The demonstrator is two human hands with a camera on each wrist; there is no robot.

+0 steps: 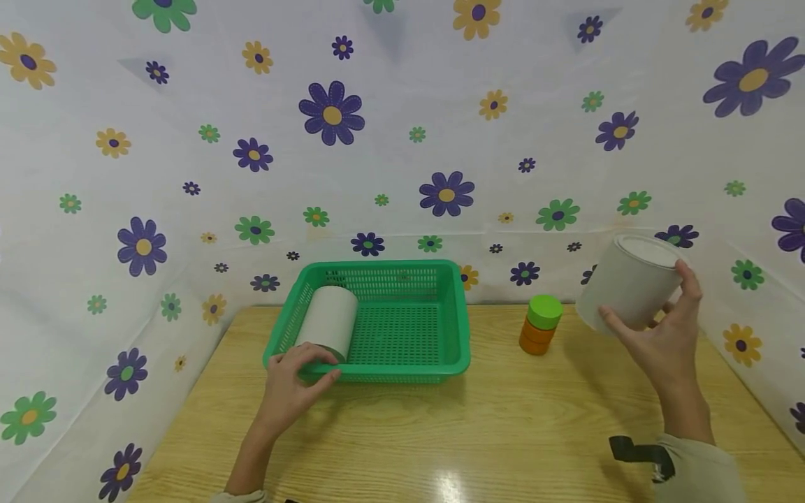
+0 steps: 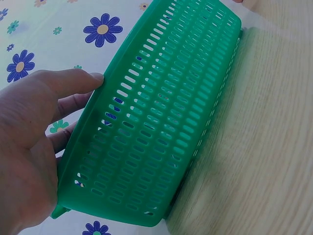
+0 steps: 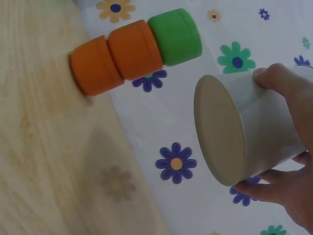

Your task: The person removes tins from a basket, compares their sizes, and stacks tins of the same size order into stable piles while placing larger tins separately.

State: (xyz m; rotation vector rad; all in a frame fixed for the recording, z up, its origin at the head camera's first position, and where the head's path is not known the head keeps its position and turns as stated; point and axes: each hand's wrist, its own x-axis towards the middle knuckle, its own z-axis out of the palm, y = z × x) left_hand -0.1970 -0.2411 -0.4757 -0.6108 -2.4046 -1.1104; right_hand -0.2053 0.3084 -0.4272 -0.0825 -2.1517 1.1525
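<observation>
In the head view, the left hand [image 1: 292,388] pinches the near rim of the green basket [image 1: 402,369], a white cylinder [image 1: 330,318] lying just beyond its fingers, while the right hand [image 1: 669,342] grips a tilted white canister [image 1: 635,283] in the air. The left wrist view shows the basket's slotted wall beside the left hand; in the right wrist view, thumb and fingers clasp the canister, the orange-and-green stack [image 3: 134,51] standing beyond them.

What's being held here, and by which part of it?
The right grip holds a white can around its side, tilted above the table; the left grip holds the green basket by its near rim, toward the left end.
</observation>
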